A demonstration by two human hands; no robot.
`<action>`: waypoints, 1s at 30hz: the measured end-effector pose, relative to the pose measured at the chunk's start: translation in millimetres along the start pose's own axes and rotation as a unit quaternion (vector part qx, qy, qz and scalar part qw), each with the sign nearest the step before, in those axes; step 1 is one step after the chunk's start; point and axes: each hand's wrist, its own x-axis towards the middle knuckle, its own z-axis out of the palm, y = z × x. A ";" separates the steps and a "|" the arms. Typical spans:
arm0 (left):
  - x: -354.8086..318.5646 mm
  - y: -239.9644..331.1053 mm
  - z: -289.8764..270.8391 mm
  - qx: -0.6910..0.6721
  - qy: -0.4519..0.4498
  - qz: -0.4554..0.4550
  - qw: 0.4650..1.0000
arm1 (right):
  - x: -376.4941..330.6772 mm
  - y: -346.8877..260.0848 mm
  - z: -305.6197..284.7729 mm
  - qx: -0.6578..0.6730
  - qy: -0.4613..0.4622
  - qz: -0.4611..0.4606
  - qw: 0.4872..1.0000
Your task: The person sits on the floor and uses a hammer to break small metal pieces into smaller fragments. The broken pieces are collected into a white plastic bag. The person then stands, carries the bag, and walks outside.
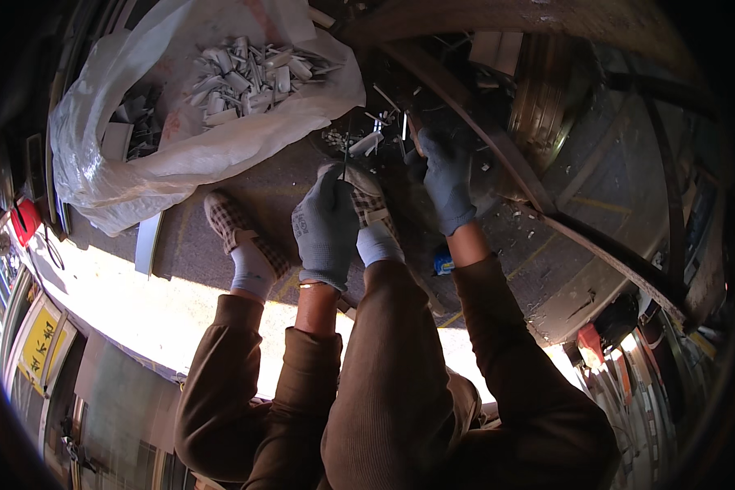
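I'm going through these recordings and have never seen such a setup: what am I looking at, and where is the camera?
There is no robot here. A wide fisheye camera on a person's head looks down, so edges bend and the forearms enter from below. Both hands wear grey gloves. The left hand grips a thin dark rod; the right hand seems closed around a brown piece, too dim to identify. On the ground sits an open plastic bag holding pale cut pieces. The checked shoes are the wearer's own.
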 end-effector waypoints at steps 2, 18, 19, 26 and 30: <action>2.0 4.6 -2.1 -0.014 -0.011 -0.019 1.000 | -12.4 14.9 -4.2 -0.036 0.017 -0.056 0.998; -7.6 -14.4 -12.2 -0.046 -0.006 -0.075 0.996 | -42.6 4.6 -21.8 -0.376 -0.131 -0.160 0.903; -6.9 -13.4 -10.0 -0.048 -0.011 -0.074 0.996 | -38.5 16.8 -37.1 -0.421 -0.106 -0.205 0.877; -11.0 -14.9 -12.1 -0.030 -0.039 -0.094 0.994 | -54.8 -32.8 -72.3 -0.450 -0.074 -0.140 0.879; -15.8 -9.3 -8.1 0.017 -0.036 -0.017 0.999 | -70.8 -23.9 -119.5 -0.319 -0.070 0.001 0.945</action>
